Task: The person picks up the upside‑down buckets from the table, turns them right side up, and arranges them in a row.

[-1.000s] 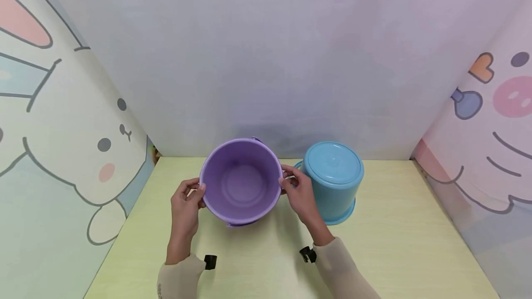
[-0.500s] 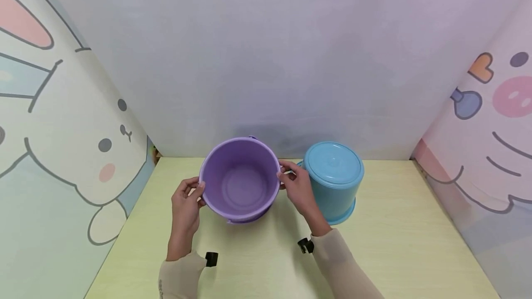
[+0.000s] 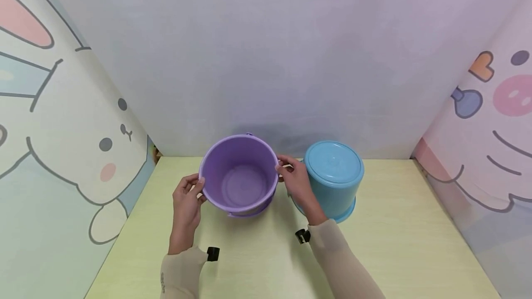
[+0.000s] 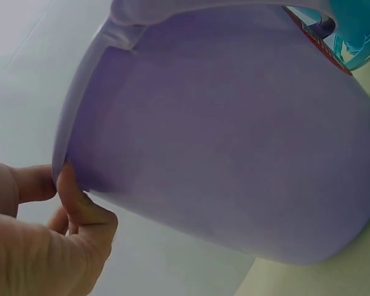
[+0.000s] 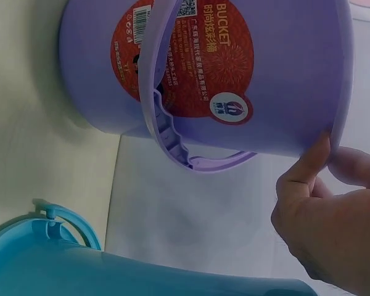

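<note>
A purple bucket (image 3: 244, 183) stands mouth up, its inside showing in the head view. My left hand (image 3: 186, 202) pinches its rim on the left, thumb inside and fingers beneath the lip. On the opposite side my right hand (image 3: 296, 182) pinches the rim the same way. The right wrist view shows a red label (image 5: 216, 61) on the purple wall and the purple handle (image 5: 166, 132) hanging down along it. To the right a blue bucket (image 3: 334, 170) stands upside down, base up, close beside my right hand.
Both buckets are on a pale yellow table (image 3: 395, 243). A grey-white cloth wall (image 3: 266, 59) rises behind them. Side panels carry a cartoon rabbit (image 3: 79, 119) at left and a cartoon pig (image 3: 490, 128) at right.
The purple bucket has shifted slightly away from me and its mouth has tilted a little, with more of its outer front wall showing. Both hands moved along with it, still gripping the rim.
</note>
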A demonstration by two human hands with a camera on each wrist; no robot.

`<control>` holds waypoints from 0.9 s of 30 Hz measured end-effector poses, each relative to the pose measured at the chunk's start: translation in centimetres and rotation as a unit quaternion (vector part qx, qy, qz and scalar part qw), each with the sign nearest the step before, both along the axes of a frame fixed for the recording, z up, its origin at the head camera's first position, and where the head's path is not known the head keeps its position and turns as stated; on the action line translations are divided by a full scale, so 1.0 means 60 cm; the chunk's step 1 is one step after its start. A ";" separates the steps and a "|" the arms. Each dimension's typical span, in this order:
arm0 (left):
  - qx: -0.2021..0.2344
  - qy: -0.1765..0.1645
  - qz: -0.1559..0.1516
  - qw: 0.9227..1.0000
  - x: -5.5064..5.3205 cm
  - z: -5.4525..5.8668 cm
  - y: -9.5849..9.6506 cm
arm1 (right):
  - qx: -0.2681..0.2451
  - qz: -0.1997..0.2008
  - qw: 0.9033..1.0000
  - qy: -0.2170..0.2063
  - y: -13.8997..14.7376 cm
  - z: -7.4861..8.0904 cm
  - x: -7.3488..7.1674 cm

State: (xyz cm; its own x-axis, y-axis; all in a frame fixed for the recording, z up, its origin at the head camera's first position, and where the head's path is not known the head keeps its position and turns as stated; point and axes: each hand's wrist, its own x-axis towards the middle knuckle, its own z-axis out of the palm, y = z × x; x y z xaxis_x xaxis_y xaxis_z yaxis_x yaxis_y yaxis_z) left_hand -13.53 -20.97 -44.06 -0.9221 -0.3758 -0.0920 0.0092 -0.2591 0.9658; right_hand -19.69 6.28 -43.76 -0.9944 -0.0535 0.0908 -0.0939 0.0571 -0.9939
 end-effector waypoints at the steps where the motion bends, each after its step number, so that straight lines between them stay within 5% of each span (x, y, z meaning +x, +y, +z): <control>1: 0.002 -0.002 0.000 1.000 -0.001 0.000 0.000 | 0.001 0.000 1.000 -0.002 0.000 0.000 -0.001; 27: 0.078 -0.012 -0.010 0.997 -0.038 -0.004 -0.012 | -0.009 0.015 0.997 -0.069 -0.017 0.014 -0.046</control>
State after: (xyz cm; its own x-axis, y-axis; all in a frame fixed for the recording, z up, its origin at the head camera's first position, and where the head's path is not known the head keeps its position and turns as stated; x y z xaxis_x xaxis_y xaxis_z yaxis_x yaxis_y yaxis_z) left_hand -15.83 -21.67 -44.28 -0.9261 -0.3366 -0.1704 -0.0206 -0.4058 0.9137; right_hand -22.42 5.23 -42.93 -0.9956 -0.0820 -0.0461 0.0430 0.0391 -0.9983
